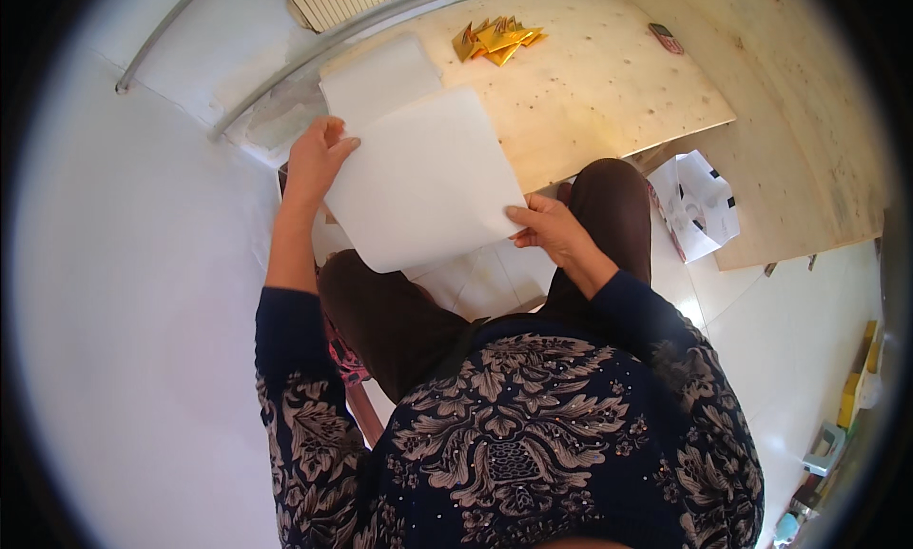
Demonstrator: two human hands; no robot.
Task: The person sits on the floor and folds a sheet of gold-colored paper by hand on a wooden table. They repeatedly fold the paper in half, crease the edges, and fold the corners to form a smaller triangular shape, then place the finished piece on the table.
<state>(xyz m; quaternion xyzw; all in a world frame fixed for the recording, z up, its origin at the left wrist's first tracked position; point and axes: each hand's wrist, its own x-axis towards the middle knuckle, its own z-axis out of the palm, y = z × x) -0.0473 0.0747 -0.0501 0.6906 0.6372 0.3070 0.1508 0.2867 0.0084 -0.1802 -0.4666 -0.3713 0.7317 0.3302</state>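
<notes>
One bare right hand (554, 229) pinches the right corner of a flat, white, paper-like sheet (423, 183), which juts past the near edge of the pale plywood table (599, 102). At its left edge, the bare left hand (319, 161) extends its thumb while the fingers curl; their grip I cannot tell. The sheet seems unfolded as yet. Beyond lie another greyish-white sheet (380, 76), untouched, and pointed, shiny gold pieces (500, 39), apparently already folded.

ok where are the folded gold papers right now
In the head view, the folded gold papers lie near the top, just right of centre, on the wooden tabletop beyond the held white sheet.
</notes>
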